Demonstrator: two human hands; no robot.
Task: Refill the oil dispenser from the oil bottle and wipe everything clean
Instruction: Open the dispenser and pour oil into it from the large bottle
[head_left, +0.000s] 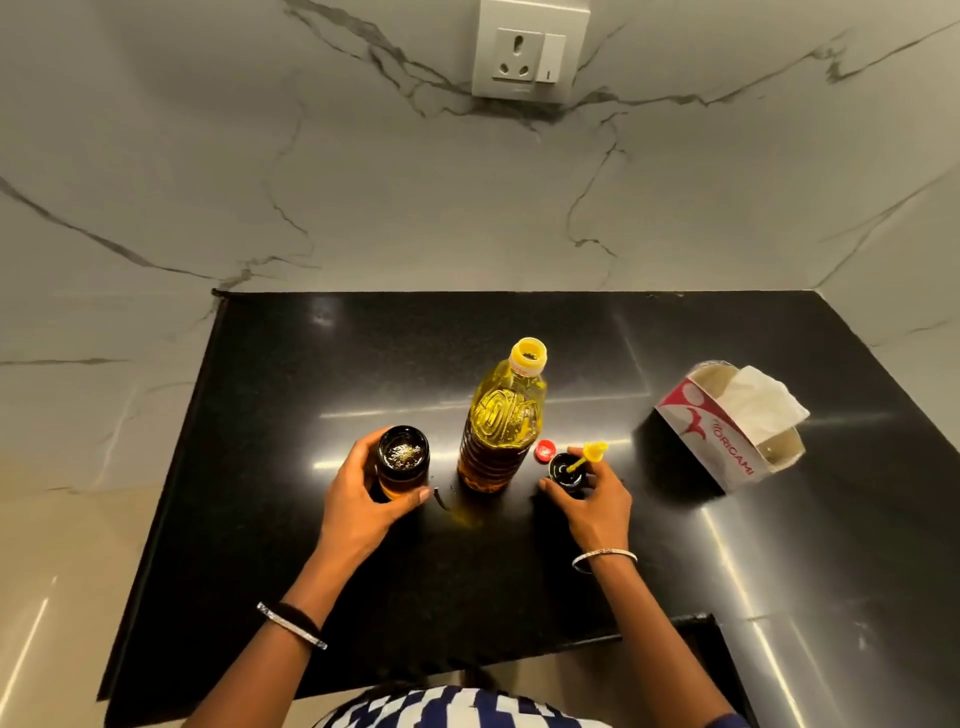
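Black counter (311, 364) under marbled wall (467, 208): left hand (358, 499) wraps the open oil dispenser (402, 460), hiding its lower body; right hand (597, 504) pinches its black lid (563, 467) with yellow spout (592, 451), partly covered; uncapped oil bottle (501, 421) stands between them

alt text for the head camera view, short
Seen from above, a person's left hand grips an open oil dispenser on a black counter while the right hand holds its yellow-spouted lid. An uncapped oil bottle stands between them, a red cap beside it, a tissue box to the right.
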